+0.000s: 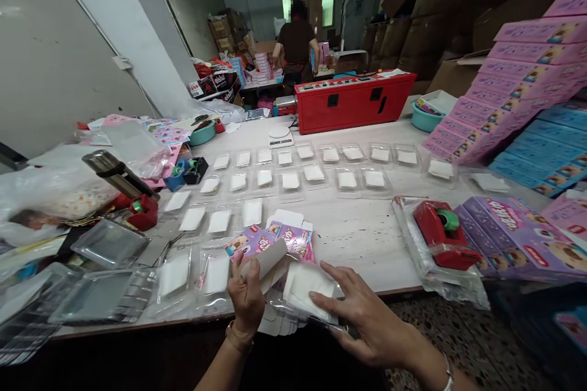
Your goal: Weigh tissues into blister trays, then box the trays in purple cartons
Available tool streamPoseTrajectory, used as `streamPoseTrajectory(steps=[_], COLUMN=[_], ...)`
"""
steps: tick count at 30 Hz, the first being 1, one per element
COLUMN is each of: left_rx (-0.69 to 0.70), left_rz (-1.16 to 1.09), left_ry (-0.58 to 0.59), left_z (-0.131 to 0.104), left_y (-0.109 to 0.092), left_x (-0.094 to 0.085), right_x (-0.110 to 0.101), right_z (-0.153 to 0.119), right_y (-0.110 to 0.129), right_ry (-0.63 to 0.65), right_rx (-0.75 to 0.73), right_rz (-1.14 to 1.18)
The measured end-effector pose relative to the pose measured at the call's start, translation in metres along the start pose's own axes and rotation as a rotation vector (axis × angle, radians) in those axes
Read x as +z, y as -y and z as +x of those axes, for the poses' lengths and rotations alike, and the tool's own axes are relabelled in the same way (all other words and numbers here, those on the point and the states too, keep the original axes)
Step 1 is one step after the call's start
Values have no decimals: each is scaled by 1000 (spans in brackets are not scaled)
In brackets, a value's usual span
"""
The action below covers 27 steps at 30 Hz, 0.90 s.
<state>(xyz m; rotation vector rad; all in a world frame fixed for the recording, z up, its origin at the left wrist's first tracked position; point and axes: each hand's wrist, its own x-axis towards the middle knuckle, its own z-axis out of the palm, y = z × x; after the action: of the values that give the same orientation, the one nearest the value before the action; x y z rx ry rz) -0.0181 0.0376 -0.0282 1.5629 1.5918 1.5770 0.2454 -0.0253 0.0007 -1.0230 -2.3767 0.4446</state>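
Note:
At the table's near edge, my left hand (247, 293) has its thumb and fingers closed on a small printed carton (274, 263), whose pale inner side faces up. My right hand (367, 314) grips a clear plastic tray (312, 287) holding a white square piece. The tray lies right beside the carton's open end; whether it is partly inside, I cannot tell. Purple and pink printed cartons (300, 237) lie just beyond my hands. Left of my left hand sits another clear tray (217, 275) with a white square in it.
Rows of clear trays (290, 181) with white squares cover the middle table. A red tape dispenser (443, 235) sits on plastic sheets at right, near stacked pink boxes (518, 67). A red machine (353, 101) stands behind, a steel flask (117, 174) at left. A person (297, 43) stands farther back.

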Motion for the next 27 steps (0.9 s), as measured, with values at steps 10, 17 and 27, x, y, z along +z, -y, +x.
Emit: streamPoseTrajectory(steps=[10,17,27], left_rx=[195,205,68], left_rz=[1,-5,-12], left_ry=[256,366,297], left_z=[-23,-44,-36], left_y=[-17,-28,-31], left_x=[9,20,21], right_x=[22,50,32], right_z=[2,29,39], right_y=[27,19,11], right_ry=[7,-20,179], right_rx=[201,187,102], right_rz=[-165,-224,-80])
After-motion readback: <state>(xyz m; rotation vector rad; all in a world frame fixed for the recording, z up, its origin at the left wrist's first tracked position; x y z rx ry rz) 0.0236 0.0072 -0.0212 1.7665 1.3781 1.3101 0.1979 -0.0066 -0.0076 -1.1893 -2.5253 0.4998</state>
